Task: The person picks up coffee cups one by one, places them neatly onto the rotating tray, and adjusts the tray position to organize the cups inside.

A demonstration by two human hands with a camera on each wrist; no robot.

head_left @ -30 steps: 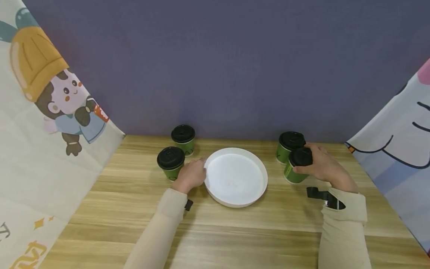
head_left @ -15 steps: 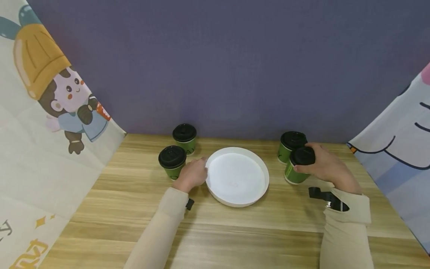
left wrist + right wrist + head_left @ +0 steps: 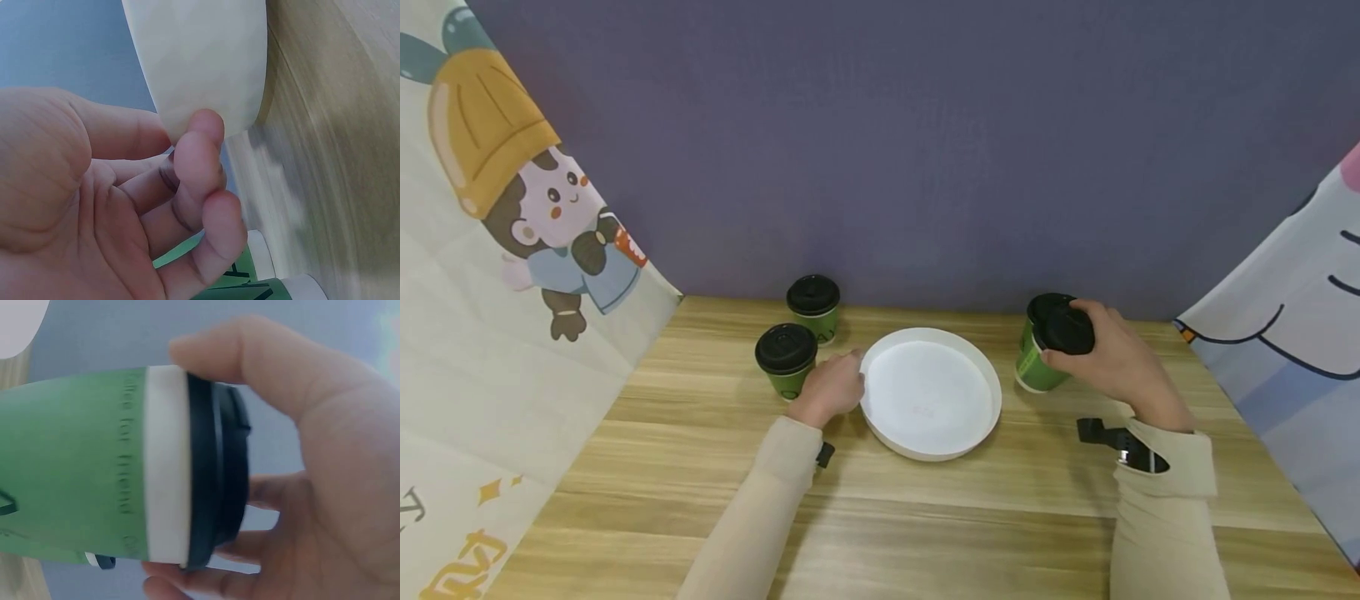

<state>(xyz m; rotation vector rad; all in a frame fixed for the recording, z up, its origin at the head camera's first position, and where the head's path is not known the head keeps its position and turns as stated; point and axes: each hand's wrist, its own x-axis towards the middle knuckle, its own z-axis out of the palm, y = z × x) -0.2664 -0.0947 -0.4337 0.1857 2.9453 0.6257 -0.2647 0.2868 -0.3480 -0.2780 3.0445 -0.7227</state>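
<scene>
The green paper cup with a black plastic lid (image 3: 1051,343) is in the right hand (image 3: 1108,362), to the right of the round white plastic tray (image 3: 930,392) and near the back of the light wooden table (image 3: 880,508). The cup is tilted, its lid leaning toward the hand, and its base seems to be just above the table, though contact cannot be judged for sure. The grip of the right hand is curled around the top of the cup: in the right wrist view the thumb (image 3: 250,353) lies over the white band below the lid, the other fingers (image 3: 206,578) wrap the lid rim from the other side, and the lid sits against the palm while the green body (image 3: 69,469) points away from it. Behind the held cup a second lidded cup seems to stand, mostly hidden by it.

The left hand (image 3: 829,387) rests at the left rim of the white tray, with loosely bent fingers touching the rim. In the left wrist view its fingers (image 3: 200,187) are relaxed and hold nothing, and the tray's white wall (image 3: 200,56) is just at the fingertips.

Two more green cups with black lids stand upright left of the tray: the nearer cup (image 3: 786,359) just beside the left hand, and the farther cup (image 3: 813,307) behind it, close to the purple back wall (image 3: 880,142). Cartoon-printed cloths (image 3: 497,275) hang at both sides of the table.
</scene>
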